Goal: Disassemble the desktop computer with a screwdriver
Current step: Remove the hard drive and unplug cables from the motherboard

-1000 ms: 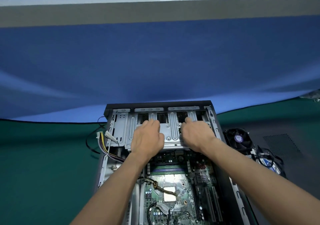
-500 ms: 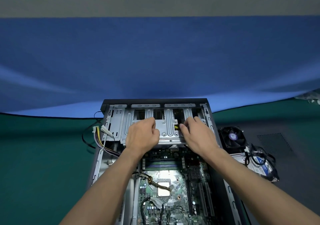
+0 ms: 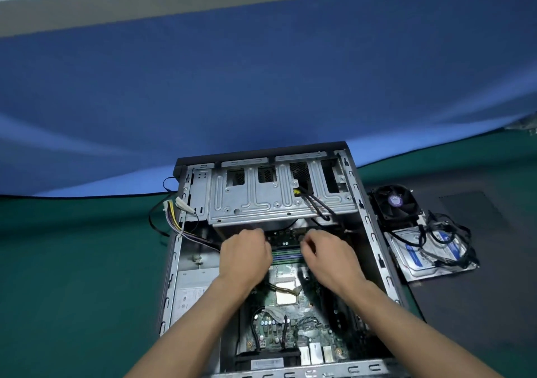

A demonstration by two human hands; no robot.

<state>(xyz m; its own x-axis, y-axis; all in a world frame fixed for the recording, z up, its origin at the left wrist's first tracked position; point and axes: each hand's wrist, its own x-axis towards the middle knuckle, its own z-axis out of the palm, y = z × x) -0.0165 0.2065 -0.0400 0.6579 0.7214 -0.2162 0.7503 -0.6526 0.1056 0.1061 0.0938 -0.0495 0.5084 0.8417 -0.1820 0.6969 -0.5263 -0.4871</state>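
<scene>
The open desktop case (image 3: 171, 261) lies on its side on a green mat. A silver drive cage (image 3: 261, 200) spans its far end, with a yellow-tipped black cable (image 3: 315, 203) draped over it. Nearer me is the motherboard (image 3: 290, 325) with the bare CPU (image 3: 286, 296). Both hands hover over the memory sticks (image 3: 286, 257) just below the cage. My left hand (image 3: 245, 257) is at their left end and my right hand (image 3: 328, 254) at their right end. The fingers of both curl downward and the tips are hidden. No screwdriver is visible.
The power supply (image 3: 194, 290) fills the case's left side, and a bundle of loose wires (image 3: 174, 217) hangs over the left wall. To the right, a cooler fan (image 3: 395, 201) and a hard drive (image 3: 427, 257) with tangled cables lie on a black side panel (image 3: 479, 232).
Both hands have left the top of the drive cage and moved toward me, down to the memory sticks. The black cable with the yellow tip now lies uncovered on the cage.
</scene>
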